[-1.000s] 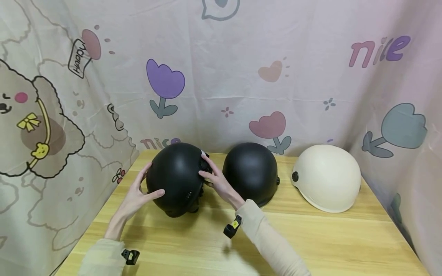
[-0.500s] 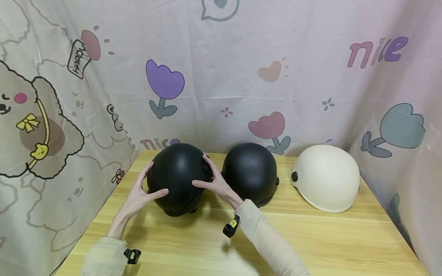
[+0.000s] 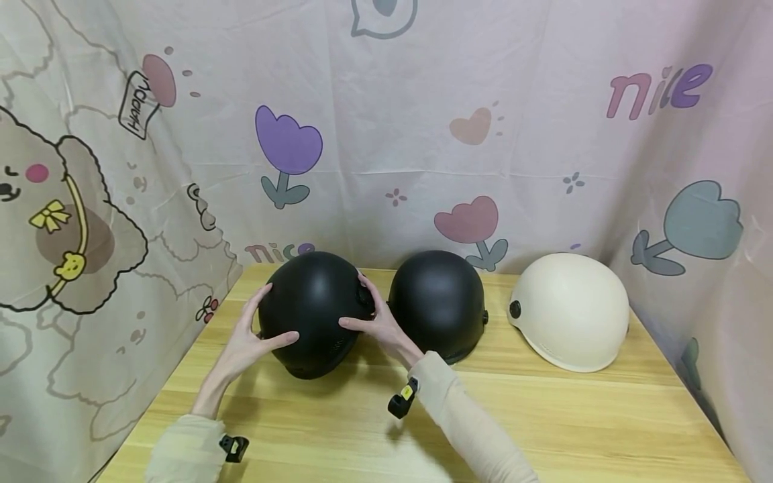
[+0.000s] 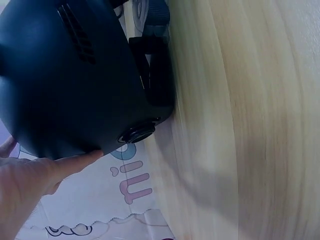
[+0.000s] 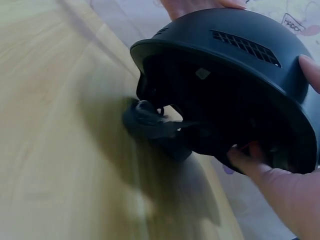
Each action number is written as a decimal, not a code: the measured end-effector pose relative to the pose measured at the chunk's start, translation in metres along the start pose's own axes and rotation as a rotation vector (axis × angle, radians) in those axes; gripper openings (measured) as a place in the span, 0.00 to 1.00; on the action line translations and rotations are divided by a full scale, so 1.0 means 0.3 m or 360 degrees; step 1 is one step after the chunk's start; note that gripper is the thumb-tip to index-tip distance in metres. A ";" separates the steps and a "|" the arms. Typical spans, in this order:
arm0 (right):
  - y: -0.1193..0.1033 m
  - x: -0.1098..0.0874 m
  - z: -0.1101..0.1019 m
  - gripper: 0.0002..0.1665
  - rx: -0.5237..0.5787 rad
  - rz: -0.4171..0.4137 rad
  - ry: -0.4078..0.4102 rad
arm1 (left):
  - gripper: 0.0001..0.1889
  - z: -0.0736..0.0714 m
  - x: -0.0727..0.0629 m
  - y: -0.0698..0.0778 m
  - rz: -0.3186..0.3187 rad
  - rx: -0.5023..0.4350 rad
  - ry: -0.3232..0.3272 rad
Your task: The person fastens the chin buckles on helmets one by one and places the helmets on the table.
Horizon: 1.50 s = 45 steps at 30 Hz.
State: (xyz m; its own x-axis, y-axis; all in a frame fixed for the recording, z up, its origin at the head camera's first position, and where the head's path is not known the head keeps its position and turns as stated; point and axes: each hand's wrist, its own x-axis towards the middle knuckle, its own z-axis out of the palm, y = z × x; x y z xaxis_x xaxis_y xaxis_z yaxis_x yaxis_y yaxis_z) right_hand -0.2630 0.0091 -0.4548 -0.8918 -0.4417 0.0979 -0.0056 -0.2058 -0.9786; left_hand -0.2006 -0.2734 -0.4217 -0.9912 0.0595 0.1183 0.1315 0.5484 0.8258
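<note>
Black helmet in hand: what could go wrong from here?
1. Slip: the held helmet has a smooth, round shell, and the left grip spans it with thumb and fingers; it might slide or twist.
2. Bump: the middle helmet sits close beside the right grip, so a swing that way may knock it.
3. Snag: a strap hangs loose below the rim and could get pinned on the table.

We see smooth, matt, plastic-looking shells on the held helmet [image 3: 314, 302], the middle helmet [image 3: 436, 302] and the white helmet [image 3: 570, 308]; the held one's knob [image 4: 138, 132] looks like glossier plastic. We find the table [image 3: 543, 422] smooth, grained wood with a faint sheen, the curtain [image 3: 386, 121] and sleeves [image 3: 187, 451] creased cloth.
</note>
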 end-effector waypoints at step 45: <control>0.088 0.016 -0.039 0.75 -0.0459 0.0261 -0.0009 | 0.64 0.012 0.013 -0.016 -0.0132 -0.0097 -0.0092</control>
State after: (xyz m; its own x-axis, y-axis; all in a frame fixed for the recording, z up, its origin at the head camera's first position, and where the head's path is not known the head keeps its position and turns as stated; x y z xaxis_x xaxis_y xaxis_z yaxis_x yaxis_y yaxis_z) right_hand -0.2727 0.0117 -0.4822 -0.8890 -0.4533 -0.0651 0.0095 0.1239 -0.9923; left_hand -0.2051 -0.2728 -0.4271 -0.9978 0.0647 0.0176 0.0478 0.5018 0.8637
